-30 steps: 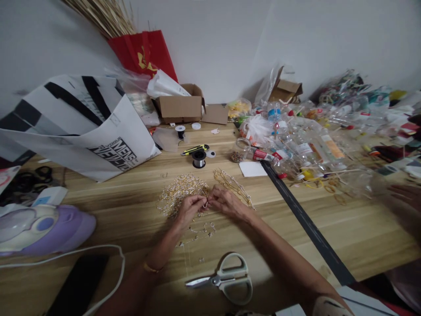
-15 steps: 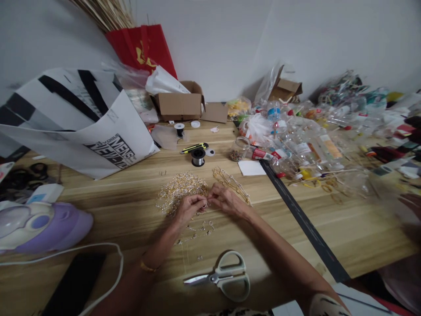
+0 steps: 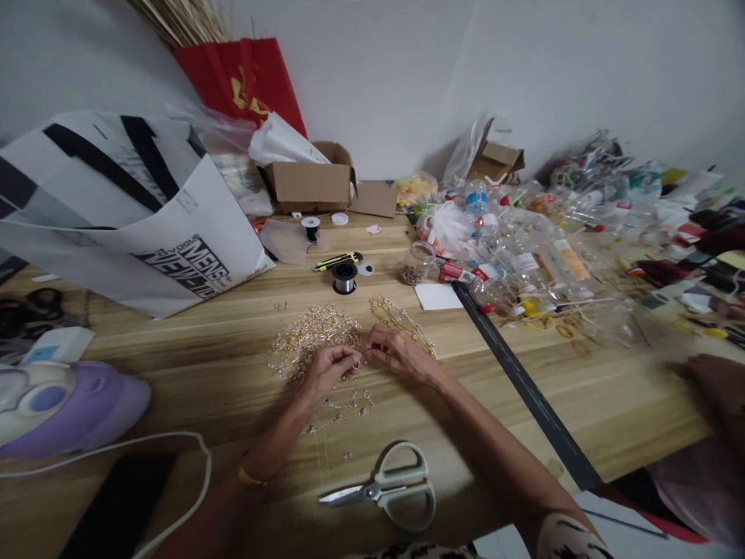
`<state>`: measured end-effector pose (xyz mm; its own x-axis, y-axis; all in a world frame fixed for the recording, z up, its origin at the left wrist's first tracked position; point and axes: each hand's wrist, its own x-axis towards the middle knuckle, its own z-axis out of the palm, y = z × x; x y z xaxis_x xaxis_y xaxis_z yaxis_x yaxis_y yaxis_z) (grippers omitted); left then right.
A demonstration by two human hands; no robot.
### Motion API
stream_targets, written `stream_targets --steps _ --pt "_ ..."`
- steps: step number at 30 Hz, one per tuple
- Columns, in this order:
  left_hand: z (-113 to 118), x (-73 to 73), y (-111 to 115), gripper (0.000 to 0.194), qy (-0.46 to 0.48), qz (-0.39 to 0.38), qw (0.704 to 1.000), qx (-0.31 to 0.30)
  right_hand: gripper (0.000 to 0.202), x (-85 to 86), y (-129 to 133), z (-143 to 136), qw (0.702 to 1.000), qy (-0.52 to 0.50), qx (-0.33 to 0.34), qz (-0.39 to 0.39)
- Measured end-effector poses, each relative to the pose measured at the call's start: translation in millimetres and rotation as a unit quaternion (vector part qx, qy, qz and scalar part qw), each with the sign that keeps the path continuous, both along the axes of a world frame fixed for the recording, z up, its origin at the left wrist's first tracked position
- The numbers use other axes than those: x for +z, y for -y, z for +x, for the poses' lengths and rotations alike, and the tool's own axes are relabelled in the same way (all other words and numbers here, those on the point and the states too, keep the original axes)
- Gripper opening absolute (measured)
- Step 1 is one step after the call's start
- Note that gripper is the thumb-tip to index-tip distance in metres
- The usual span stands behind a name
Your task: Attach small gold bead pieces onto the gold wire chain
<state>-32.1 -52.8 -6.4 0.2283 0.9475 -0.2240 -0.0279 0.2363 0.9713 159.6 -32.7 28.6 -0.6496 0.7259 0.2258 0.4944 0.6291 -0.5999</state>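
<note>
1. Holds the left hand (image 3: pixel 333 369) low over the wooden table (image 3: pixel 224 353), forearm slanting in from lower left, wrist slightly bent, thumb and index finger pressed together at the tips on a tiny silvery loop (image 3: pixel 356 365).
2. Holds the right hand (image 3: pixel 400 353) opposite, back upward, forearm stretched long from lower right, fingers curled toward the thumb; cannot tell how fully closed at the tips, or whether gripping anything.
3. Brings both sets of fingertips near each other, slightly apart, with the loop at the left ones.
4. Wears a gold-coloured bracelet (image 3: pixel 253 477) on the left wrist.
5. Has a tangled pile of gold and silver beaded chain (image 3: pixel 314 338) just beyond the left hand, and straighter gold and silver chains (image 3: pixel 407 322) just behind the right.
6. Has a short silvery chain (image 3: pixel 339 417) laid between the forearms, then scissors (image 3: pixel 372 491) nearer the body, blades pointing left.
7. Farther out, shows a spool of silvery wire (image 3: pixel 344 279) beside a yellow-and-black utility knife (image 3: pixel 337 262), with a clear jar of beads (image 3: pixel 414 272) to the right.
8. At the edges, shows a white shopping bag (image 3: pixel 201 233) left, heaped plastic bottles (image 3: pixel 529 264) right, and a co-worker's hand (image 3: pixel 719 380) far right, partly blurred.
</note>
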Motion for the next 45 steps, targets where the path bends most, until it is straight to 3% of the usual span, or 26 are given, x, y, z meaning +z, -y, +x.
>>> stream_targets --steps 9,17,25,31,40,45 --pt "0.3 0.8 3.0 0.023 -0.004 0.020 1.000 0.024 0.014 6.5 12.4 -11.8 1.000 0.009 0.007 -0.027" --pt "4.3 0.4 6.2 0.018 -0.004 0.021 0.999 0.039 0.007 2.7 22.1 -20.0 0.997 0.051 -0.058 0.008" --pt "6.0 -0.8 8.5 0.018 -0.015 0.014 0.999 0.029 0.012 5.7 25.2 -15.1 0.991 0.117 -0.052 0.026" --pt "6.3 -0.4 10.1 0.018 -0.008 0.020 1.000 0.017 0.013 6.6 29.0 -14.0 0.992 0.106 -0.058 0.019" --pt "6.5 -1.6 11.9 0.020 -0.027 0.040 0.999 0.016 0.010 -5.0 35.5 -21.6 0.993 0.080 -0.080 0.030" --pt "7.2 -3.0 14.2 0.018 -0.031 0.060 0.997 0.028 0.009 -9.1 38.2 -22.2 0.994 -0.004 -0.105 0.003"
